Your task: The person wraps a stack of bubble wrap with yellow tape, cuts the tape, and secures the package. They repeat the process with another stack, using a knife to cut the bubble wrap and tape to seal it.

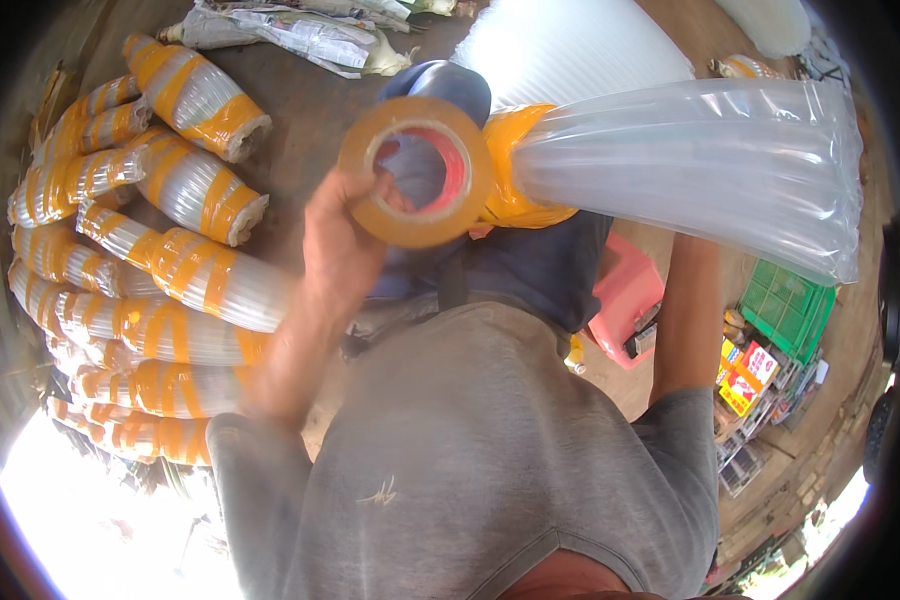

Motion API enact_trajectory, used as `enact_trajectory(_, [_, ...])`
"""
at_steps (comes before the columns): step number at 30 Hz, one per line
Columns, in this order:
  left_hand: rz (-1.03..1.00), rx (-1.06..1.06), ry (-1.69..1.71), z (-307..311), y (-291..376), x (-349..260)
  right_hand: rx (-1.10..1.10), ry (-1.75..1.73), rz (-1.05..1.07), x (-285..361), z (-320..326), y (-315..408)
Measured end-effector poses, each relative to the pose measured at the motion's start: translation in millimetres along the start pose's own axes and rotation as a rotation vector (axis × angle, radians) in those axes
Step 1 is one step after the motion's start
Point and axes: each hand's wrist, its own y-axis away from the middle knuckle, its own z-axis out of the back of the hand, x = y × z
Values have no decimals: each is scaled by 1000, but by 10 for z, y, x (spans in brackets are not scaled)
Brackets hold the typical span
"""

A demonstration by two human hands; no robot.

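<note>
My left hand (349,225) grips a roll of clear brownish packing tape (416,236), its fingers through the pink-red core. Just right of the roll, orange tape (525,165) binds the narrow end of an air-column plastic sleeve (690,165). The sleeve flares out to the right, over my lap and right forearm. My right forearm (694,300) runs up behind the sleeve. My right hand is hidden there, so its grip cannot be made out.
Many plastic-wrapped bundles with orange tape (187,180) are piled on the left. Newspaper-wrapped bundles (292,37) lie at the top, beside a large ribbed plastic sheet (577,45). A pink plastic stool (626,300), a green crate (787,307) and a red-yellow box (750,379) are on the right.
</note>
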Motion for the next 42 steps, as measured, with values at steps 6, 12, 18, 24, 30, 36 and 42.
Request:
enact_trajectory(6, [-63,-102,125,11,-871,-209,263,-585,-2,579,-510,-698])
enact_trajectory(12, [-222,-6,67,-435,-1901,-58,290,-633,-135,663,-620,-787])
enact_trajectory(18, [-147,44,53,-1198,-2466,499,415,-616,-89,609,-533,-810])
enact_trajectory(24, [44,187,-228,-1706,-2247,976,455,-591,-57,575,-517,-827])
enact_trajectory(30, [154,409,-581,-1745,-2159,1120,409,-648,29,343,-253,-754])
enact_trajectory(36, [167,397,-597,-1690,-2242,1150,-335,699,100,-168,69,-682])
enact_trajectory(42, [166,403,-542,-1649,-2188,1106,67,379,-271,-410,514,-887])
